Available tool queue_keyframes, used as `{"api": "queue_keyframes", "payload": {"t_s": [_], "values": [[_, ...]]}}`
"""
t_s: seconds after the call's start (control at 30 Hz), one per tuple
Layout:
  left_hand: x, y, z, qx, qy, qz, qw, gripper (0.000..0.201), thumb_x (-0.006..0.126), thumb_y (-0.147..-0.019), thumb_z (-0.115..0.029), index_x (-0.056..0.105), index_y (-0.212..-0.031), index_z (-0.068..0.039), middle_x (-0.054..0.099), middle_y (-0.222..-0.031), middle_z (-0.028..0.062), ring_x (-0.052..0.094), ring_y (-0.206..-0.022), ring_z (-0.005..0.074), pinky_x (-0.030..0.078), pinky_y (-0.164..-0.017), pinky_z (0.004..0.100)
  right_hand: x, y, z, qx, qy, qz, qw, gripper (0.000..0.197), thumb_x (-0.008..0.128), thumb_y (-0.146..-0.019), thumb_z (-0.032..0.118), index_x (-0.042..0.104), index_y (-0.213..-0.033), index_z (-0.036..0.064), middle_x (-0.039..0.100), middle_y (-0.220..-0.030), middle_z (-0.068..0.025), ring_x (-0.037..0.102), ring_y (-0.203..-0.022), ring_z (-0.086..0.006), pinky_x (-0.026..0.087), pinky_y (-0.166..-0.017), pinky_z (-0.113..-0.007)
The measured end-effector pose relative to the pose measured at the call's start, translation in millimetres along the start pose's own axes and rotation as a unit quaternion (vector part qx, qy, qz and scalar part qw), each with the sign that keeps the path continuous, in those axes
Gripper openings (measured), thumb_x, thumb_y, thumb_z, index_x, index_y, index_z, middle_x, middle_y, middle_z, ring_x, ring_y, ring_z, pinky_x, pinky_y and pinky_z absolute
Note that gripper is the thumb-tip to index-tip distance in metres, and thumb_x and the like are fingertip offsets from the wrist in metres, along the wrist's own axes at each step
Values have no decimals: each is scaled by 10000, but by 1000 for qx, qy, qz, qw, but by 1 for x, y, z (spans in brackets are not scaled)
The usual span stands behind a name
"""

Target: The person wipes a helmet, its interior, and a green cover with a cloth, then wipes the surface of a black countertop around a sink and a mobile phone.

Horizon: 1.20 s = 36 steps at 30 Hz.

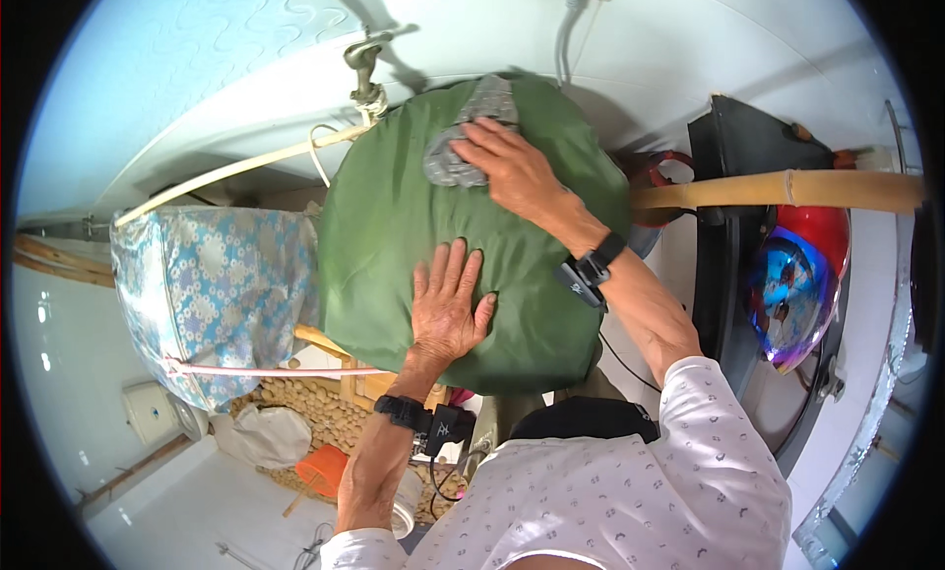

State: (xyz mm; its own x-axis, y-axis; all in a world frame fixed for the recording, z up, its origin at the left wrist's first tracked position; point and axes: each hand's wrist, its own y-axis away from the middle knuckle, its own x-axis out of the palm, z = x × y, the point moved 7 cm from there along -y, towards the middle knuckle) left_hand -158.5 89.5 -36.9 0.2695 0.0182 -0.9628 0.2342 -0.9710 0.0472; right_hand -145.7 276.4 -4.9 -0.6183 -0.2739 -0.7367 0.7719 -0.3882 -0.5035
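Green bundle: a large rounded mass of green fabric, the landmark here; it hangs from or rests over a bamboo pole that emerges at its right side. Its long axis runs roughly top to bottom in the head view.
Grey cloth: a small patterned piece lying on the upper face of the green bundle, its length also running up and down.
Right hand: fingers extended and flat, pressing on the grey cloth at the bundle's upper part; it grasps nothing that can be seen. A black wrist device sits just below it.
Left hand: open, palm down, fingers spread on the bundle's lower middle, not clenched; a black band circles its wrist.
Key relation: the grey cloth lies above and slightly right of the left hand, directly under the right hand, which is therefore the nearer one.
Floral fabric: blue-and-white patterned cloth just left of the bundle, tied with a pale cord.
Helmet: red shell with iridescent visor, well to the right of the bundle.
Thin cane: slopes away from the bundle's upper left.
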Motion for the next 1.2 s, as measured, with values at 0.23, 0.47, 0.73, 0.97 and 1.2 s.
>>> {"api": "queue_keyframes", "payload": {"t_s": [0.23,0.47,0.73,0.97,1.2], "values": [[-3,0,-1,16,22,-27,999,598,489,-881,-405,398,-1381,-90,301,-1476,146,259,-1365,344,182,-1091,545,-36,-12,12,8,-51,-36,998,512,498,-711,-140,590,-1178,49,543,-1256,-168,473,-1225,-320,438,-993,-377],[-2,0,0,-4,4,10,1000,631,481,-881,-419,369,-1393,-68,305,-1467,172,255,-1359,375,147,-1096,553,27,21,48,-105,-79,120,984,477,592,-701,-79,600,-1155,67,516,-1309,-101,447,-1249,-285,450,-986,-360],[2,0,-2,23,-31,-21,999,615,427,-907,-445,376,-1391,-69,262,-1493,163,198,-1387,362,135,-1098,561,-64,83,-65,157,6,-48,986,463,499,-757,-124,579,-1181,43,516,-1298,-156,497,-1191,-320,446,-976,-373],[4,0,-2,32,-47,-26,998,632,418,-908,-443,340,-1409,-66,243,-1498,178,193,-1383,380,133,-1096,562,-77,125,-89,295,-142,-129,936,376,487,-808,-80,570,-1161,20,576,-1175,-193,564,-1059,-370,460,-893,-386],[10,0,-3,43,-66,-22,997,633,402,-926,-429,307,-1421,-46,214,-1511,173,158,-1400,367,103,-1110,534,-114,174,-74,348,-175,-227,893,382,536,-781,-41,562,-1155,37,611,-1078,-184,582,-1015,-373,475,-862,-403]]}}
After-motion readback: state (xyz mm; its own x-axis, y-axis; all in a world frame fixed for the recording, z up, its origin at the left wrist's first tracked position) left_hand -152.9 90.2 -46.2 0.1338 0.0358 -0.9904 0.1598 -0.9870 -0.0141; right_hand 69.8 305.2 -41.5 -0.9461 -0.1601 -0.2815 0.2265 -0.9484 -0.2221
